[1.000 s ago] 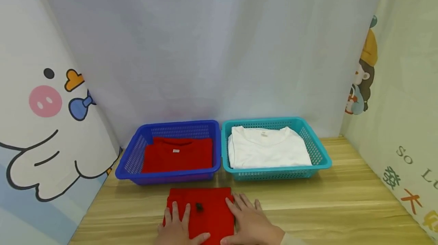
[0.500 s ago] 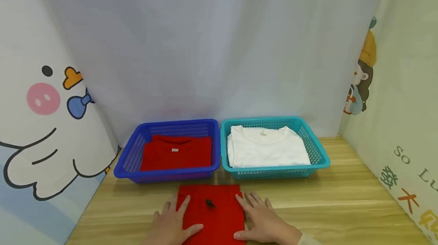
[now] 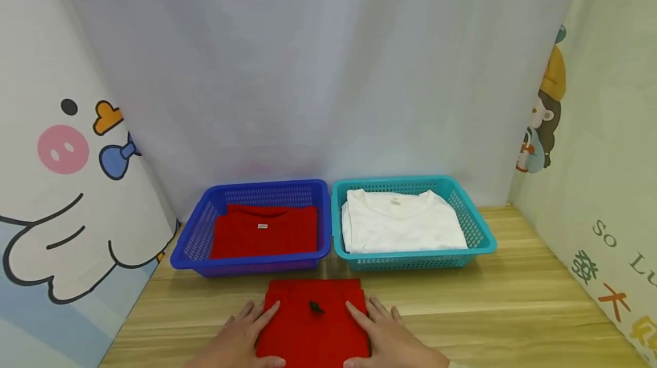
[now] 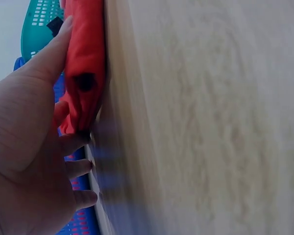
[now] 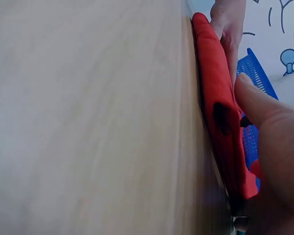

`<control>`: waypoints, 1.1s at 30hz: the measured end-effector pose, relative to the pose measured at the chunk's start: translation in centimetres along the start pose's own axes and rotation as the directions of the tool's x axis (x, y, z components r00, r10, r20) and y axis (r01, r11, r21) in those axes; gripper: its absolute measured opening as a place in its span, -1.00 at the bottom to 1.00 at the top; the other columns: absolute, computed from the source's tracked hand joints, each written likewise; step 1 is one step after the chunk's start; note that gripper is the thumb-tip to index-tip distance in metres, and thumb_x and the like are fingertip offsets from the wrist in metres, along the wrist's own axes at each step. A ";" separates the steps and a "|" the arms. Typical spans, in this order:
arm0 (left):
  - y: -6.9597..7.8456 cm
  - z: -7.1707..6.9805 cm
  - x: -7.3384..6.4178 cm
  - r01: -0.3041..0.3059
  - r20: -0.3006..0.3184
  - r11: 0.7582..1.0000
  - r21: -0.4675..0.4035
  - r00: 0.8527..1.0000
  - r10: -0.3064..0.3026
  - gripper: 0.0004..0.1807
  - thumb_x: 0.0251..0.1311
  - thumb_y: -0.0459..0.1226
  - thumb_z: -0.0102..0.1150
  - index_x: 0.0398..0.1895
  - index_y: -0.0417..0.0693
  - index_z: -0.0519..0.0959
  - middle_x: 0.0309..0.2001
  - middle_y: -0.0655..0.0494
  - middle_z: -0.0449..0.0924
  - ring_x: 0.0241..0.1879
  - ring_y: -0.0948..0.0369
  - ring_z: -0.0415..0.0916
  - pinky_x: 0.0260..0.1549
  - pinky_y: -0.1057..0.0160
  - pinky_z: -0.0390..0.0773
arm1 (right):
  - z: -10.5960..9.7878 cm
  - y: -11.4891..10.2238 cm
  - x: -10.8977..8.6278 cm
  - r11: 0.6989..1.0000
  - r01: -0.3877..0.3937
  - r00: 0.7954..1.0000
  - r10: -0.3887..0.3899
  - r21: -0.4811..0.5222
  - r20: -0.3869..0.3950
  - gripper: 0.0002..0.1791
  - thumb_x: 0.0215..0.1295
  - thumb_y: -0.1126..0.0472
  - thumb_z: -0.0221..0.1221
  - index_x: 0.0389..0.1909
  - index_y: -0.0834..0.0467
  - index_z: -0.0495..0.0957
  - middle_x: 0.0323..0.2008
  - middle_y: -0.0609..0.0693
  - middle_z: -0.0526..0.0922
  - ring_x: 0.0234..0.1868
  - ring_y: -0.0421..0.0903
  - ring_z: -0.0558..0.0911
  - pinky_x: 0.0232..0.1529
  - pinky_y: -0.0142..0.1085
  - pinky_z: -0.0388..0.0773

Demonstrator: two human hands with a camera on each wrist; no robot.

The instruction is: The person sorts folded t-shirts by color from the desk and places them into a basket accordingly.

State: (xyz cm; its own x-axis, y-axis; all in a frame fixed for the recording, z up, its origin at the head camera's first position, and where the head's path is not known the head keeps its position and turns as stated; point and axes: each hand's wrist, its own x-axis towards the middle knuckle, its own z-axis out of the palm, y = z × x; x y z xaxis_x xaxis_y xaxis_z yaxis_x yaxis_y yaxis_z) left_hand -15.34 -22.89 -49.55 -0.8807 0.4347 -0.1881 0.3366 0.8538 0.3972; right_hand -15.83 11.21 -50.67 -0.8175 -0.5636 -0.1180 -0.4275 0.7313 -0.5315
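A folded red garment (image 3: 313,328) with a small dark mark on top lies on the wooden table (image 3: 462,322) in the head view. My left hand (image 3: 238,336) lies along its left side, index fingertip and thumb on the cloth. Along the opposite side is my right hand (image 3: 385,336), its thumb and index finger also on the top. The left wrist view shows the thick folded edge of the garment (image 4: 85,54), with fairly straight fingers (image 4: 78,169) beside it. In the right wrist view, the thumb (image 5: 255,100) reaches over the garment (image 5: 218,93).
A blue basket (image 3: 246,268) beyond the garment holds a folded red shirt (image 3: 267,237). Beside it stands a teal basket (image 3: 421,262) with folded white shirts (image 3: 402,225). A grey curtain (image 3: 308,71) hangs behind, and printed cloth walls flank the table.
The garment has shifted slightly to the right. My left hand has slid from on top of it outward to its left edge; my right hand has stayed at the right edge.
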 end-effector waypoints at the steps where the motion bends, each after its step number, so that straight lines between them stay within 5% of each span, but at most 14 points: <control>1: 0.1 0.1 0.1 -0.004 -0.003 1.000 0.000 1.000 0.004 0.16 -0.10 0.44 0.13 0.47 -0.08 0.15 0.34 -0.30 0.24 0.29 -0.39 0.10 -0.02 -0.56 0.15 | 0.1 -0.1 0.0 1.000 0.001 1.000 -0.001 0.002 -0.003 0.11 -0.01 -0.53 0.10 0.51 -0.06 0.05 0.43 0.22 0.11 0.41 0.27 0.06 0.20 0.47 -0.06; 7: 0.3 0.7 0.1 -0.025 -0.012 0.994 -0.103 1.000 0.024 0.13 -0.09 0.33 0.26 0.44 -0.17 0.19 0.30 -0.39 0.25 0.29 -0.39 0.11 0.04 -0.45 0.25 | 0.4 -0.4 0.0 0.999 0.026 0.999 -0.024 0.043 -0.041 0.09 -0.04 -0.46 0.21 0.49 -0.06 0.10 0.32 0.19 0.26 0.30 0.23 0.23 0.19 0.40 0.10; 12: 0.7 0.9 0.2 -0.082 -0.055 0.980 -0.179 0.996 0.073 0.09 -0.14 0.24 0.39 0.39 -0.20 0.27 0.28 -0.40 0.26 0.27 -0.31 0.19 0.06 -0.35 0.33 | 0.3 -0.9 0.1 0.988 0.007 0.998 0.003 0.156 -0.061 0.01 -0.06 -0.28 0.38 0.43 -0.09 0.21 0.19 0.10 0.35 0.14 0.07 0.36 -0.02 0.00 0.54; 16: 1.1 0.6 0.3 -0.093 -0.063 0.951 -0.296 0.995 0.077 -0.02 -0.15 0.04 0.52 0.36 -0.15 0.33 0.28 -0.39 0.25 0.25 -0.30 0.22 0.10 -0.32 0.31 | 0.0 -1.0 0.2 0.957 -0.012 0.997 0.033 0.291 -0.068 -0.11 -0.03 -0.05 0.45 0.37 -0.13 0.29 0.12 0.07 0.39 0.03 0.00 0.44 -0.12 -0.16 0.59; 18: 1.2 0.5 0.3 -0.087 -0.057 0.899 -0.429 0.996 0.069 -0.08 -0.13 -0.11 0.54 0.36 -0.15 0.34 0.28 -0.39 0.22 0.19 -0.27 0.31 0.05 -0.22 0.42 | -0.1 -0.9 0.2 0.928 -0.012 0.998 0.037 0.373 -0.060 -0.15 0.01 0.04 0.45 0.36 -0.12 0.30 0.12 0.03 0.41 0.03 -0.01 0.47 -0.07 -0.15 0.57; 19: 1.2 0.5 0.3 -0.075 -0.038 0.849 -0.522 0.997 0.064 -0.10 -0.09 -0.18 0.52 0.37 -0.17 0.32 0.27 -0.38 0.24 0.16 -0.24 0.35 0.02 -0.16 0.48 | -0.1 -0.8 0.2 0.905 -0.021 0.998 0.045 0.424 -0.047 -0.16 0.02 0.07 0.44 0.36 -0.13 0.31 0.12 0.00 0.43 0.04 -0.01 0.47 -0.05 -0.14 0.56; 23: 0.9 0.4 0.3 0.013 0.065 0.542 -0.840 0.995 0.078 -0.14 0.06 -0.39 0.38 0.43 -0.26 0.17 0.26 -0.35 0.27 0.05 -0.11 0.49 -0.08 0.05 0.60 | -0.3 -0.2 0.2 0.788 -0.022 0.999 0.032 0.616 -0.006 -0.24 0.10 0.18 0.39 0.35 -0.10 0.32 0.13 -0.09 0.47 0.09 -0.03 0.45 0.02 -0.16 0.53; 25: 0.8 0.4 0.3 0.079 0.128 0.436 -0.897 0.988 0.084 -0.16 0.13 -0.40 0.32 0.45 -0.24 0.12 0.29 -0.32 0.26 0.09 -0.06 0.48 -0.01 0.02 0.57 | -0.3 0.1 0.2 0.723 0.000 1.000 -0.004 0.691 0.004 -0.27 0.16 0.23 0.35 0.36 -0.03 0.31 0.12 -0.05 0.49 0.06 -0.01 0.50 0.00 -0.23 0.55; 30: 0.8 0.4 0.2 0.112 0.171 0.376 -0.920 0.977 0.127 -0.18 0.18 -0.40 0.26 0.48 -0.18 0.10 0.34 -0.29 0.19 0.15 -0.02 0.43 0.06 0.03 0.52 | -0.1 0.7 0.1 0.564 0.035 0.998 -0.069 0.825 0.005 -0.30 0.26 0.35 0.23 0.41 0.14 0.23 0.13 0.10 0.50 -0.01 0.01 0.60 -0.06 -0.29 0.59; 33: 0.6 0.5 0.2 0.079 0.149 0.323 -0.943 0.969 0.198 -0.15 0.21 -0.44 0.21 0.50 -0.22 -0.01 0.30 -0.28 0.27 0.06 0.01 0.52 0.01 0.08 0.55 | 0.0 0.9 0.0 0.504 0.031 0.997 -0.072 0.863 0.007 -0.28 0.28 0.37 0.20 0.44 0.17 0.17 0.16 0.15 0.50 0.03 0.02 0.59 -0.03 -0.25 0.59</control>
State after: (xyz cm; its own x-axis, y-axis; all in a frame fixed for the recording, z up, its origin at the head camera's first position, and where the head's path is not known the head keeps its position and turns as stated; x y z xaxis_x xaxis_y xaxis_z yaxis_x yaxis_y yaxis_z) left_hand -15.14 -22.22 -49.77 -0.7369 0.6328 -0.2378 -0.2755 0.0401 0.9605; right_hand -16.27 11.85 -51.14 -0.7818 -0.6177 -0.0851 0.0927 0.0198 -0.9955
